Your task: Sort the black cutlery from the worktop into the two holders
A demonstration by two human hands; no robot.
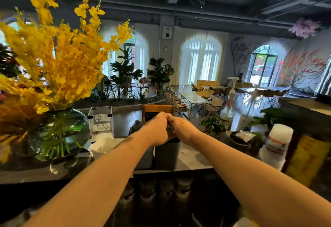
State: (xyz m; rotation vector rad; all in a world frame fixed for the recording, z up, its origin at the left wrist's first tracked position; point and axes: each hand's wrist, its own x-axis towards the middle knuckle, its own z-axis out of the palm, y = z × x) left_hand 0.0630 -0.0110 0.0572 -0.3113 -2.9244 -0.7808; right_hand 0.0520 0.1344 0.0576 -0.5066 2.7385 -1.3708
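Counted two hands: left hand (157, 130) and right hand (180, 130), touching above two holders, left holder (146, 156) and right holder (167, 155), on worktop (193, 156). Fingers curled away; grip not determinable. One dark cutlery sliver (169, 127) glimpsed between.

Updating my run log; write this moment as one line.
hands: left hand and right hand meet above dark holder | held item: unclear | holder: upright on worktop

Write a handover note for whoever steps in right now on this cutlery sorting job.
Left hand and right hand: both curled, touching above the holders; something dark between them, grip hidden.
Right holder and left holder stand side by side on the worktop; dark cutlery sticks up by the left one, seemingly inside.
Done: unclear.
Left: no loose cutlery visible; check under the arms.
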